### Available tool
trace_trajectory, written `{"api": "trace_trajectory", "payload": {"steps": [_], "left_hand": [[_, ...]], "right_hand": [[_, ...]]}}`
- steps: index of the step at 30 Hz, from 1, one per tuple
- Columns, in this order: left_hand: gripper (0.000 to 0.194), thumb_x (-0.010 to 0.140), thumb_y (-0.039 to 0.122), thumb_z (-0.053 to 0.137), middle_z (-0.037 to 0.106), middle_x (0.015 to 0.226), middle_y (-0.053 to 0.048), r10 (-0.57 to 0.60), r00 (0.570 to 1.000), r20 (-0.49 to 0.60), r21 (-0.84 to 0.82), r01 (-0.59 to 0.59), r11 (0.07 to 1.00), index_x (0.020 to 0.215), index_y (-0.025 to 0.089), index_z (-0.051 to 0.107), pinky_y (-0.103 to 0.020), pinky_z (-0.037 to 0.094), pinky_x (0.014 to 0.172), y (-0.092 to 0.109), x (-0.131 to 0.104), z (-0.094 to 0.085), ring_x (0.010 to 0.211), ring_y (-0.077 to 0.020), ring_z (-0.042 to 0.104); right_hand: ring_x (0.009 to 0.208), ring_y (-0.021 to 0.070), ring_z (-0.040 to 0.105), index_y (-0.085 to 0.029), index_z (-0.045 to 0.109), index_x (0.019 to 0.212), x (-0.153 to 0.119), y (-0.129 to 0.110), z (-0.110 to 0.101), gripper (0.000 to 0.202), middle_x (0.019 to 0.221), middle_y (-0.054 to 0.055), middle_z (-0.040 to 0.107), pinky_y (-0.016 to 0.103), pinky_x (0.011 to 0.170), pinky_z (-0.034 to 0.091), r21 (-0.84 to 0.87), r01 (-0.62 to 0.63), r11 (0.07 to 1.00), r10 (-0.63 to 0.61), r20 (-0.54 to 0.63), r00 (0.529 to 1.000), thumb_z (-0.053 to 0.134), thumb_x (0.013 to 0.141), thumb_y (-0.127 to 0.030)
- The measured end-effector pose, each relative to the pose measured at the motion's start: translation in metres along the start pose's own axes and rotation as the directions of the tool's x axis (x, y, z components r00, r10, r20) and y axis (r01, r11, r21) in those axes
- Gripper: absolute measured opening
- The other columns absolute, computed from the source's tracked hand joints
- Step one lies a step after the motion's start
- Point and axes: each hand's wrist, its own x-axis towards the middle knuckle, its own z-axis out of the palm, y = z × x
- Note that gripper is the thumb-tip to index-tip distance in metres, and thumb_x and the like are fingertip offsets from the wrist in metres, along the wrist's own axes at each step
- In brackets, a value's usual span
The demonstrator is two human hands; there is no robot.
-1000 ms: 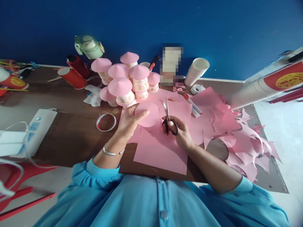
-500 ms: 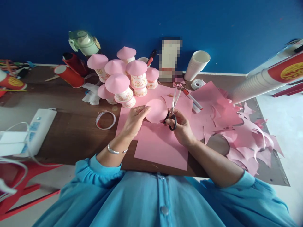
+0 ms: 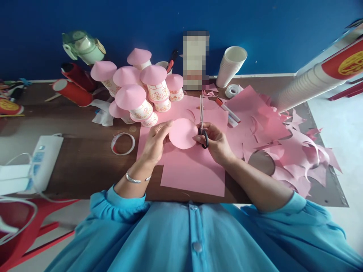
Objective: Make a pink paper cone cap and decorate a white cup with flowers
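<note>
Seven pink cones (image 3: 153, 74) can be counted toward the far side of the worktop (image 3: 82, 162), set like roofs on white cups (image 3: 158, 92) marked with line drawings, and these may be judged finished. One pink disc (image 3: 183, 133) is held between the two hands, over the pink sheets (image 3: 195, 175). Its left edge is pinched between thumb and fingers of the left hand (image 3: 156, 142), whose grip is closed on the paper. The scissors (image 3: 201, 117) are held by their black handles in the grip of the right hand (image 3: 217, 143), with the blades aimed toward the wall (image 3: 136, 22) and seemingly almost together; that hand's fingertips are placed at the disc's right edge, though whether it is pinched there cannot be told. The disc's outline appears to be cut all the way round, while no slit or fold can be made out in it, so it is judged to be flat and not shaped like the cones. Uncut paper is left in the sheets below, curved offcuts (image 3: 296, 168) are heaped at the right, and a plain cup stack (image 3: 231, 70) is stood near the wall.
</note>
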Motion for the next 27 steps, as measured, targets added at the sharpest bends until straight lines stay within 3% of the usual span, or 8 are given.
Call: {"api": "trace_trajectory", "payload": {"steps": [7, 14, 17, 18, 20, 23, 25, 27], "left_hand": [[0.045, 0.091, 0.063, 0.064, 0.067, 0.074, -0.006, -0.008, 0.998, -0.058, -0.021, 0.007, 1.0, 0.083, 0.019, 0.071, -0.031, 0.049, 0.058, 0.0, 0.0032, -0.0026, 0.085, -0.0249, 0.07], [0.036, 0.081, 0.049, 0.081, 0.057, 0.065, 0.001, -0.029, 0.991, 0.132, 0.151, 0.008, 0.988, 0.073, 0.018, 0.067, -0.028, 0.046, 0.059, -0.0001, 0.0023, -0.0047, 0.065, -0.015, 0.058], [0.026, 0.085, 0.039, 0.078, 0.06, 0.069, 0.0, 0.21, 0.971, 0.113, 0.385, -0.238, 0.892, 0.074, 0.018, 0.068, -0.028, 0.049, 0.064, 0.0, 0.0026, -0.0035, 0.067, -0.0141, 0.057], [0.019, 0.087, 0.033, 0.076, 0.064, 0.074, -0.001, 0.361, 0.925, 0.114, 0.475, -0.37, 0.798, 0.077, 0.019, 0.071, -0.029, 0.051, 0.069, 0.0001, 0.0028, -0.0034, 0.073, -0.0151, 0.06], [0.002, 0.088, 0.021, 0.073, 0.069, 0.091, -0.004, 0.633, 0.755, 0.173, 0.617, -0.584, 0.528, 0.087, 0.021, 0.075, -0.033, 0.055, 0.082, -0.0002, 0.003, -0.0036, 0.088, -0.0178, 0.065], [0.022, 0.085, 0.009, 0.071, 0.069, 0.105, -0.004, 0.796, 0.518, 0.313, 0.688, -0.701, 0.186, 0.096, 0.028, 0.076, -0.039, 0.055, 0.093, -0.0026, 0.0033, -0.005, 0.101, -0.0203, 0.065], [0.028, 0.084, 0.006, 0.07, 0.068, 0.106, -0.004, 0.818, 0.438, 0.374, 0.685, -0.725, 0.075, 0.097, 0.031, 0.076, -0.042, 0.054, 0.096, -0.0047, 0.0034, -0.0058, 0.103, -0.0212, 0.064], [0.033, 0.083, 0.004, 0.069, 0.068, 0.108, -0.004, 0.819, 0.399, 0.412, 0.676, -0.737, 0.019, 0.099, 0.033, 0.076, -0.044, 0.053, 0.1, -0.0064, 0.0033, -0.0061, 0.105, -0.022, 0.063]], "right_hand": [[0.061, 0.0094, 0.056, -0.025, 0.066, 0.097, -0.001, 0.0017, -0.0002, 0.046, 0.075, -0.007, 0.062, 0.026, 0.061, 0.051, -0.031, 0.024, 0.999, -0.023, 0.018, 1.0, 0.095, 0.063, -0.037], [0.062, 0.0095, 0.057, -0.025, 0.068, 0.095, -0.0002, 0.001, -0.0008, 0.044, 0.078, -0.006, 0.064, 0.026, 0.06, 0.05, -0.004, 0.03, 1.0, -0.03, -0.014, 0.999, 0.096, 0.063, -0.037], [0.062, 0.0103, 0.057, -0.024, 0.069, 0.1, 0.0005, -0.0003, -0.002, 0.043, 0.077, -0.004, 0.065, 0.025, 0.058, 0.046, 0.037, 0.034, 0.999, -0.031, -0.065, 0.997, 0.091, 0.07, -0.046], [0.063, 0.011, 0.058, -0.023, 0.069, 0.102, 0.0005, -0.0008, -0.0023, 0.043, 0.076, -0.003, 0.066, 0.025, 0.057, 0.045, 0.059, 0.037, 0.998, -0.033, -0.072, 0.997, 0.087, 0.074, -0.051], [0.067, 0.0125, 0.059, -0.022, 0.069, 0.106, -0.0002, -0.0012, -0.0023, 0.046, 0.078, -0.001, 0.066, 0.025, 0.057, 0.045, 0.108, 0.028, 0.994, -0.023, -0.048, 0.999, 0.08, 0.08, -0.058], [0.068, 0.0118, 0.06, -0.022, 0.07, 0.106, -0.0025, -0.0005, 0.0001, 0.044, 0.082, -0.001, 0.065, 0.025, 0.06, 0.048, 0.164, -0.026, 0.986, 0.023, 0.018, 1.0, 0.083, 0.078, -0.053], [0.065, 0.0096, 0.058, -0.023, 0.07, 0.103, -0.004, 0.0, 0.0025, 0.042, 0.081, -0.004, 0.062, 0.024, 0.06, 0.048, 0.18, -0.058, 0.982, 0.053, 0.031, 0.998, 0.089, 0.071, -0.043], [0.061, 0.0077, 0.055, -0.023, 0.07, 0.099, -0.0051, -0.0006, 0.0044, 0.042, 0.077, -0.007, 0.06, 0.023, 0.058, 0.045, 0.185, -0.074, 0.98, 0.07, 0.025, 0.997, 0.092, 0.065, -0.035]]}}
